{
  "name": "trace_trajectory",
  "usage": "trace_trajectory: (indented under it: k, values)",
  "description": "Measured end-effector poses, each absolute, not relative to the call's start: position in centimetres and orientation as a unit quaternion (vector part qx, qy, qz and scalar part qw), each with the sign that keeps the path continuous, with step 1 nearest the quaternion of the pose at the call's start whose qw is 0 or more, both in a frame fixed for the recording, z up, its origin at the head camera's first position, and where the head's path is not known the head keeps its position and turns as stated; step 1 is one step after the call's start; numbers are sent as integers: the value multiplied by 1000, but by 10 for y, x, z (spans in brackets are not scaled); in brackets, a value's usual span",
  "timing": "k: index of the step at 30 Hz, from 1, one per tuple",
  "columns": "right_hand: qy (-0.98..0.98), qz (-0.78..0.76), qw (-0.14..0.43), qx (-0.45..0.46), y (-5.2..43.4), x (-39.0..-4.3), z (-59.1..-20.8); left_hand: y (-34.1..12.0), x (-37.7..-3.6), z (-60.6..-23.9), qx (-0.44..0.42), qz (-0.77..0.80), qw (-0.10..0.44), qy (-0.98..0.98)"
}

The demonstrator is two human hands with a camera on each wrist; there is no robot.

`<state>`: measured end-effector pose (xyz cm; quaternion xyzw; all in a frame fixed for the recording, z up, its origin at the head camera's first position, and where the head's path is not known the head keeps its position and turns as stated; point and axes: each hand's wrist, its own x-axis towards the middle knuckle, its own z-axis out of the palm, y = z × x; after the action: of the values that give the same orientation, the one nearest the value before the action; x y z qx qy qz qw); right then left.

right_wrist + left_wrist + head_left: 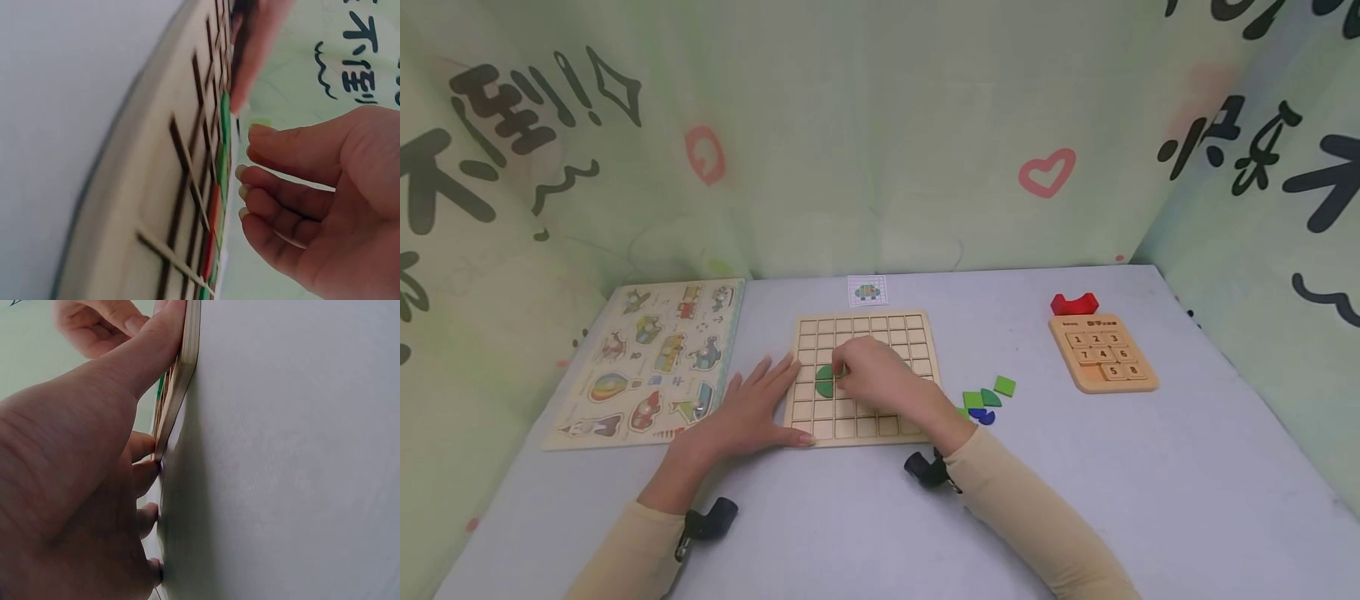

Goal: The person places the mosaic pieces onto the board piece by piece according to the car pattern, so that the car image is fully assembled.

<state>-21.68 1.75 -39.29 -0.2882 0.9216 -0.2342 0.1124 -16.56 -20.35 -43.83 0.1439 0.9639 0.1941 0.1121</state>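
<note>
A wooden grid board (pixel 880 327) lies flat in the middle of the table. A green half-round piece (pixel 824 382) sits in its left cells. My right hand (pixel 874 377) hovers over the board with its fingers loosely curled, fingertips at the green piece and nothing between them. In the right wrist view the right hand (pixel 325 206) is just off the board (pixel 181 187), beside green pieces (pixel 225 119) set in it. My left hand (pixel 752 412) lies flat with straight fingers against the board's left edge. The left wrist view shows the left hand (pixel 75 487) touching the board's rim (pixel 181 381).
Loose green and blue pieces (pixel 988 398) lie right of the board. A number tile puzzle (pixel 1102 360) with a red block (pixel 1073 303) behind it sits at the right. A picture puzzle board (pixel 651 358) lies left. A small card (pixel 867 291) sits behind the grid.
</note>
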Motion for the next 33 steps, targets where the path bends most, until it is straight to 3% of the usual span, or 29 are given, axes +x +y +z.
trace_trajectory:
  k: [18,33]
  values:
    - [927,-236,112,-268,87,-220,-373,-202,-165,-438,141,191,119,964]
    - [930,-184,185,-259,142,-208,-378,-202,-166,-440,134,189,121,965]
